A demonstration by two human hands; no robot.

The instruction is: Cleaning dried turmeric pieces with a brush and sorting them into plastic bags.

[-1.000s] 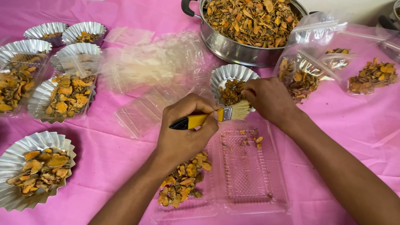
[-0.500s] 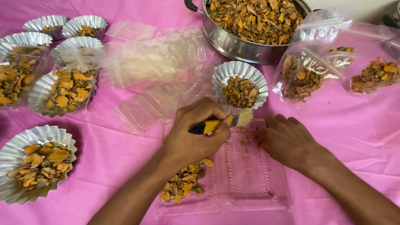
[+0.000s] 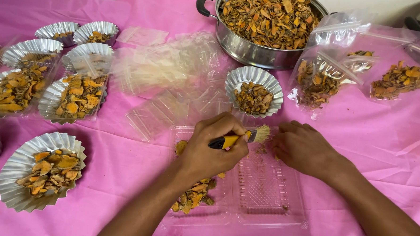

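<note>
Here, left hand (image 3: 213, 149) grips yellow-handled brush (image 3: 241, 138) over clear clamshell tray (image 3: 263, 191); right hand (image 3: 303, 148) lies loosely open, empty, on its rim.

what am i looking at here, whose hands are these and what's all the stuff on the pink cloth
This is one view from a camera worn on a person's head, looking down at their own bare hands. The left hand grips a yellow-handled brush over an open clear plastic box, which holds some dried orange-brown slices. The right hand rests on the box's far edge. Around them on the pink cloth lie fluted foil cups of the same slices, clear bags, and a steel pot heaped with them.
</note>
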